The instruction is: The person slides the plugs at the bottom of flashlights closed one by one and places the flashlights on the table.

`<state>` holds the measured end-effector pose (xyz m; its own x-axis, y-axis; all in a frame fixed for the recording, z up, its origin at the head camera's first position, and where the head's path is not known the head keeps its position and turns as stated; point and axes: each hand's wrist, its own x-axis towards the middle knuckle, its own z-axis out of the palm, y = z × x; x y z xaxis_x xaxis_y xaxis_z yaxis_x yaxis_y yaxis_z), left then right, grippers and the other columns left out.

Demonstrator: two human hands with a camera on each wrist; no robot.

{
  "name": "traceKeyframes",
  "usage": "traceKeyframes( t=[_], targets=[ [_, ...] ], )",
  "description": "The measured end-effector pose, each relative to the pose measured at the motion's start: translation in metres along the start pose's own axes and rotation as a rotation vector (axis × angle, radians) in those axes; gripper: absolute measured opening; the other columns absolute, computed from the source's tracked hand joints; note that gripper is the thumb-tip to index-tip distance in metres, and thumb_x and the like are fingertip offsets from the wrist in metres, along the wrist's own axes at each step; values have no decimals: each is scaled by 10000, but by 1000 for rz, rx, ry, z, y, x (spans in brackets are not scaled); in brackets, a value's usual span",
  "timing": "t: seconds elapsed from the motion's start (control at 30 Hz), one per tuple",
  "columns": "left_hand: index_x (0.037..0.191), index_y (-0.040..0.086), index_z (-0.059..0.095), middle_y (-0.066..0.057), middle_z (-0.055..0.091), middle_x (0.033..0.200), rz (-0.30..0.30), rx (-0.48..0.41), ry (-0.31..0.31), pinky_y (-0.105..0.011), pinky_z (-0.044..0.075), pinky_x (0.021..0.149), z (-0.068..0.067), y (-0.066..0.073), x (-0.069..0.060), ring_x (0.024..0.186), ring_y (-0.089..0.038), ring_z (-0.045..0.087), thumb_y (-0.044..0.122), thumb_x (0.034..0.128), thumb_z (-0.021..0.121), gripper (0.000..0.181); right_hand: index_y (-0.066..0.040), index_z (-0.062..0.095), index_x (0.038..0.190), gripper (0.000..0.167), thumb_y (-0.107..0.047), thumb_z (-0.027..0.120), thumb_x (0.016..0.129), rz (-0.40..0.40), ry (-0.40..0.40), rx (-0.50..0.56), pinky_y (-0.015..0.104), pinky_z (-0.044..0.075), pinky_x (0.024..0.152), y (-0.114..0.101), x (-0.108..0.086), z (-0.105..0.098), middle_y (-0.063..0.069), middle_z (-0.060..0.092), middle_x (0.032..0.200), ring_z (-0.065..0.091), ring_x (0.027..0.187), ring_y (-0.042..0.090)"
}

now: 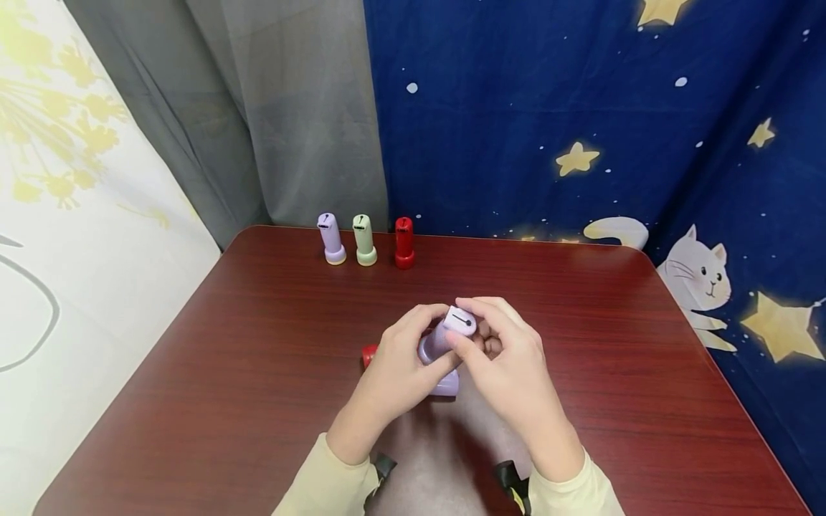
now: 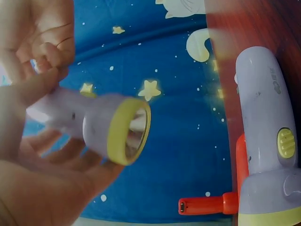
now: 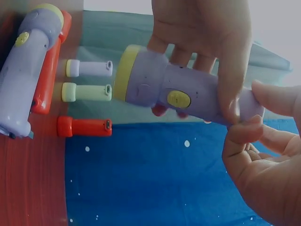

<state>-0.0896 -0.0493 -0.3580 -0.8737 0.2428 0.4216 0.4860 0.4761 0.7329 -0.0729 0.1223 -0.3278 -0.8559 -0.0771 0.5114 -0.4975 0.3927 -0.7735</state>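
Observation:
A purple flashlight (image 1: 460,322) with a yellow lens ring (image 2: 117,129) is held above the table by both hands. My left hand (image 1: 400,362) has its thumb and fingers around the barrel. At the tail end, the thumb and fingers of my right hand (image 1: 513,362) pinch the flashlight. The yellow switch (image 3: 178,99) shows on its side in the right wrist view. Under the hands, another purple flashlight (image 1: 447,385) lies on the table. Beside it lies a red flashlight (image 3: 46,80), mostly hidden by the left hand in the head view.
Toward the back edge of the brown table (image 1: 271,344), a small purple flashlight (image 1: 332,240), a pale green flashlight (image 1: 364,240) and a red flashlight (image 1: 404,244) stand in a row on their lens ends. Grey and blue star-printed curtains (image 1: 503,143) hang behind.

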Motion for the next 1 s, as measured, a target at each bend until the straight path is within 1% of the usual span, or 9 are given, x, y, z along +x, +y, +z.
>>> traceKeyframes(
  t=[0.07, 0.13, 0.27, 0.37, 0.47, 0.63, 0.77, 0.87, 1.0],
  targets=[
    [1391, 130, 659, -8, 726, 1300, 20, -24, -38, -340, 632, 945, -1, -1, 0, 1099, -131, 696, 205, 929, 813, 493, -41, 748, 1264, 399, 37, 817, 879, -39, 11, -8, 146, 507, 627, 3, 1, -2, 64, 727, 1121, 576, 764, 65],
    [1433, 120, 643, -17, 728, 1340, 35, -54, -71, -343, 634, 967, -2, -3, 0, 1123, -134, 709, 180, 948, 783, 509, -41, 742, 1276, 399, 67, 781, 895, -54, 14, -24, 136, 499, 656, 5, 1, -4, 68, 731, 1145, 574, 795, 63],
    [1467, 88, 614, -59, 731, 1348, 52, -101, -89, -391, 640, 987, -3, -4, -2, 1137, -160, 727, 123, 948, 773, 545, -57, 732, 1299, 386, 72, 726, 935, -45, 0, -40, 135, 493, 686, 7, 0, -6, 65, 732, 1184, 579, 845, 63],
    [1453, 85, 623, -64, 737, 1330, 37, -117, -78, -401, 639, 995, -3, -3, -2, 1148, -169, 731, 112, 938, 790, 542, -38, 724, 1304, 369, 64, 712, 950, -28, -7, -17, 129, 510, 696, 7, 0, -6, 84, 736, 1192, 594, 859, 61],
    [1426, 95, 646, -46, 747, 1298, 26, -106, -55, -386, 643, 984, -2, -3, -2, 1139, -160, 734, 125, 923, 813, 531, -17, 723, 1298, 344, 40, 715, 959, -1, -8, 28, 120, 531, 707, 8, 1, -4, 104, 737, 1192, 614, 864, 48],
    [1392, 127, 675, 11, 742, 1171, 25, -51, -16, -369, 653, 884, -1, -1, -2, 1046, -115, 697, 189, 891, 867, 540, -30, 734, 1276, 320, -14, 752, 958, 32, -13, 82, 131, 553, 682, 7, 0, -3, 99, 724, 1126, 631, 836, 46],
    [1351, 124, 689, 17, 711, 1102, 16, -23, 14, -346, 642, 833, 1, -1, -3, 980, -98, 668, 164, 848, 903, 549, -90, 738, 1286, 354, -87, 806, 939, 72, -28, 29, 160, 550, 635, 7, -1, -2, 52, 701, 1027, 631, 780, 73],
    [1306, 135, 687, 11, 689, 1075, -1, -19, 31, -325, 641, 811, 2, 1, -3, 928, -94, 657, 145, 814, 923, 546, -122, 729, 1310, 389, -154, 828, 934, 148, -49, -24, 181, 551, 628, 6, -1, -2, 42, 702, 1004, 646, 760, 89],
    [1264, 134, 671, 4, 675, 1070, -24, -29, 36, -298, 640, 798, 4, 0, -2, 893, -95, 653, 134, 788, 939, 546, -113, 719, 1331, 426, -214, 834, 934, 234, -74, -71, 189, 553, 638, 5, 1, -1, 58, 723, 981, 663, 755, 107]
  ],
)
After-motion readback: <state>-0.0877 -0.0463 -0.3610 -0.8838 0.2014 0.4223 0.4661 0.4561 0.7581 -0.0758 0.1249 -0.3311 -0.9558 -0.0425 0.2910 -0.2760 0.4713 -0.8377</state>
